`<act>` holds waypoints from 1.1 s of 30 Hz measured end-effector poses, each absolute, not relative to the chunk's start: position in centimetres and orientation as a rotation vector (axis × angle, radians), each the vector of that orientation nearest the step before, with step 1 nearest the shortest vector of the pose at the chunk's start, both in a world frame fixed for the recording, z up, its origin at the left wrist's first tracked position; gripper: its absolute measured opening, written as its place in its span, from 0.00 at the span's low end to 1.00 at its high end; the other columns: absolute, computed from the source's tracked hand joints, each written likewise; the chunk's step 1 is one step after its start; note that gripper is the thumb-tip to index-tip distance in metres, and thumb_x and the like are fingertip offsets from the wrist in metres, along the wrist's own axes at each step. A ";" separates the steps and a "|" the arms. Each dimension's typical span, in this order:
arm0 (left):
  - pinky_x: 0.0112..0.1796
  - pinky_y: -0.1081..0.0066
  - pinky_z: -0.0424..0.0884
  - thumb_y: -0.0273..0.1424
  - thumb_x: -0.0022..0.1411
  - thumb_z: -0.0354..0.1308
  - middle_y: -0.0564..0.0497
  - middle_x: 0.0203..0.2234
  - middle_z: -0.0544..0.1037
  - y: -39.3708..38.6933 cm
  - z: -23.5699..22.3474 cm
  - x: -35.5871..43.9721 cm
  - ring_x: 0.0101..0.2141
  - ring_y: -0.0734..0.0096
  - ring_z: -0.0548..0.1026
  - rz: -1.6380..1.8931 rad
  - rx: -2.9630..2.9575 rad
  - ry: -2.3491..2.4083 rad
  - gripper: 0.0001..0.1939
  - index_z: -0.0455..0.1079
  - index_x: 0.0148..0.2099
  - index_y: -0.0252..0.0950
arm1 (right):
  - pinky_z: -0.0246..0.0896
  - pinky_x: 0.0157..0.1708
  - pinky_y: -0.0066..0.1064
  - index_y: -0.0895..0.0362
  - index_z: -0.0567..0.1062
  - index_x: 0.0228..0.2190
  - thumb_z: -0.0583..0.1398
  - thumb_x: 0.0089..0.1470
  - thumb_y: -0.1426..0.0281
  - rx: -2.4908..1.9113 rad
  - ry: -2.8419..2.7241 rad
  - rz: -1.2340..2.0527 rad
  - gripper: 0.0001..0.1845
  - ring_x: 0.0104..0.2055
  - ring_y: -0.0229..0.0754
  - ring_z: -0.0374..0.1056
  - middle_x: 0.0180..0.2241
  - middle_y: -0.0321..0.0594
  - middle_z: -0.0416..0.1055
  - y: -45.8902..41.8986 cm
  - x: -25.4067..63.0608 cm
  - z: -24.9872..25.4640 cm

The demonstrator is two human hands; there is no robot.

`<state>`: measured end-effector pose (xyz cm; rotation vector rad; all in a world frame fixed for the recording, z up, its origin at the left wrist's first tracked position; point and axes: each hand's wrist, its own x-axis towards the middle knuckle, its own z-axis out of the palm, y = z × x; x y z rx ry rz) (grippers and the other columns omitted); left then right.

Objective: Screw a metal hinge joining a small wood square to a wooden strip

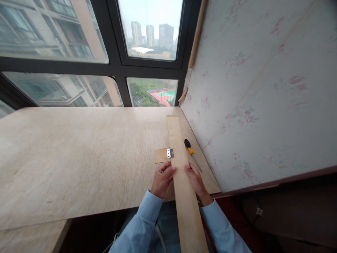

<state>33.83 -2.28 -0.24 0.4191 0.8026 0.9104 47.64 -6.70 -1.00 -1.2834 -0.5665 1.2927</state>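
Observation:
A long pale wooden board (pixel 184 196) runs from the windowsill back towards my body. My left hand (pixel 162 178) grips its left edge, thumb on top. On the opposite edge my right hand (pixel 196 179) is closed round the board, its fingers partly hidden underneath. Just beyond my left hand, a metal hinge (pixel 170 153) joins the board's left edge to a small square wooden piece (pixel 161 156). A screwdriver (pixel 190 148) with a black and yellow handle lies to the right of the board, its shaft pointing towards me.
The marble-patterned sill (pixel 86 158) stretches far to the left, with its front edge close to my forearms. A wall with floral paper (pixel 252 98) bounds the right side. Dark-framed windows (pixel 152 63) stand behind the sill.

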 end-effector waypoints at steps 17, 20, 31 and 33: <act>0.36 0.72 0.76 0.30 0.38 0.76 0.41 0.40 0.82 -1.3 -0.2 34.9 0.34 0.67 0.79 0.939 0.462 0.827 0.24 0.79 0.41 0.28 | 0.58 0.41 0.35 0.59 0.77 0.34 0.61 0.52 0.70 -2.084 -1.416 0.299 0.07 0.40 0.48 0.67 0.39 0.51 0.74 -1.8 56.3 -2.8; 0.35 0.71 0.75 0.30 0.38 0.76 0.42 0.37 0.82 -1.0 -0.2 35.4 0.34 0.66 0.79 0.918 0.477 0.838 0.25 0.79 0.41 0.29 | 0.56 0.37 0.34 0.59 0.76 0.29 0.56 0.55 0.73 -2.115 -1.445 0.288 0.08 0.35 0.45 0.67 0.34 0.50 0.75 -1.2 56.3 -3.5; 0.35 0.69 0.73 0.28 0.34 0.74 0.42 0.33 0.81 0.6 -1.0 38.8 0.33 0.64 0.78 0.883 0.478 0.848 0.21 0.78 0.35 0.29 | 0.60 0.38 0.36 0.60 0.76 0.35 0.51 0.58 0.64 -2.063 -1.253 0.193 0.17 0.37 0.48 0.70 0.36 0.51 0.77 -3.3 57.6 -2.4; 0.34 0.70 0.73 0.27 0.34 0.73 0.43 0.32 0.81 0.8 -1.3 39.8 0.32 0.65 0.78 0.890 0.473 0.850 0.20 0.78 0.34 0.29 | 0.59 0.37 0.36 0.60 0.76 0.34 0.51 0.58 0.65 -2.078 -1.235 0.193 0.16 0.36 0.48 0.70 0.35 0.52 0.77 -3.3 57.7 -2.3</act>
